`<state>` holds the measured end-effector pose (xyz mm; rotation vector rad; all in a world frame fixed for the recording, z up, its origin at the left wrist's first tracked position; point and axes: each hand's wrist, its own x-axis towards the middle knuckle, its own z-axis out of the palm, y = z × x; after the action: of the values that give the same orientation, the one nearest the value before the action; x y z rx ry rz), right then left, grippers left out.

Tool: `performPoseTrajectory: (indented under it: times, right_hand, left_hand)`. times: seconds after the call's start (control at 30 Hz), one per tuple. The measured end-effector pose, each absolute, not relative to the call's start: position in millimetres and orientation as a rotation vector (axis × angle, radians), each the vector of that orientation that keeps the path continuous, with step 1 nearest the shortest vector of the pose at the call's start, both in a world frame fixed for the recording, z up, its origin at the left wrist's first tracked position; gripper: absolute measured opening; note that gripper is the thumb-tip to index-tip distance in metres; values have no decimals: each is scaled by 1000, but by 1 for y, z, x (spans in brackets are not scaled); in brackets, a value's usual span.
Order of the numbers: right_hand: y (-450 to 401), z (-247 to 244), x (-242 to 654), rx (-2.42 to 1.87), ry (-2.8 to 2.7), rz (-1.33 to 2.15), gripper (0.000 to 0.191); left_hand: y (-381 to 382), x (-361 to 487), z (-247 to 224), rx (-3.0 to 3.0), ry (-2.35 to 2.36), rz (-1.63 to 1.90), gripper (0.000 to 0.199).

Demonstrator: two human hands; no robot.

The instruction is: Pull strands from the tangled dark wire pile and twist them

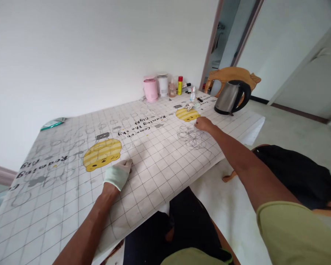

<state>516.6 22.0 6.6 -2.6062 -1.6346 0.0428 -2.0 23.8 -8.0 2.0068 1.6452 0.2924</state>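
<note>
My left hand (118, 174) wears a pale, whitish-green glove and rests on the table covering, below a printed yellow balloon bear (102, 154). Its fingers are curled in, and anything inside them is hidden. Bare and closed, my right hand (203, 123) is stretched out to the far right, beside a second printed yellow bear (187, 114). A loose tangle of thin dark strands (191, 136), like thread or wire, lies at its fingers. Whether the fingers grip a strand is too small to tell.
A steel kettle (228, 97) stands right of my right hand. Along the back are a pink canister (150, 90), a white canister (162, 85), a yellow can with a red cap (180, 86) and small bottles. A green-edged packet (53, 123) lies far left. A wooden chair (231, 72) stands behind.
</note>
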Motion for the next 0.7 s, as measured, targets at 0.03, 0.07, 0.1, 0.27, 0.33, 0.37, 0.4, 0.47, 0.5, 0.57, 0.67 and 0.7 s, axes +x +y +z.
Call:
performPoseTrajectory:
  times: [0.03,0.07,0.1,0.27,0.33,0.37,0.4,0.47,0.5,0.57,0.67,0.7]
  right_hand:
    - [28,4,515,-2621,-1619,42,34]
    - [32,1,514,-2638,-1600,38,34]
    - [35,-1,513,-2654,-1583,34,35]
    - [31,-5,521,-2700,-1556,7,42]
    - [28,-3,525,-2703,-1567,0,42]
    - [27,-1,526,-2700,-1578,3,42]
    - [27,0,525,-2695,-1591,10,41]
    - [30,1,522,-2679,-1624,26,38]
    - [32,1,519,-2668,-1644,32,36]
    - [37,0,513,-2646,-1684,35,31]
    - [40,2,509,-2619,-1741,27,29]
    - [39,4,510,-2612,-1756,20,30]
  left_hand:
    - [24,-3,-9,1998,1638,297,44]
    - [25,-3,-10,1993,1633,301,45]
    - [25,-4,-10,1988,1632,302,45]
    - [25,-3,-11,2017,1626,282,43]
    - [24,-2,-10,2037,1621,278,41]
    - [24,-2,-9,2049,1618,274,41]
    - [23,-2,-9,2062,1616,271,41]
    - [22,-1,-7,2085,1609,265,41]
    - [22,-1,-6,2092,1607,257,41]
    - [21,0,-3,2100,1622,225,40]
    - [22,1,0,2122,1641,177,40]
    - [22,1,-1,2133,1638,171,41]
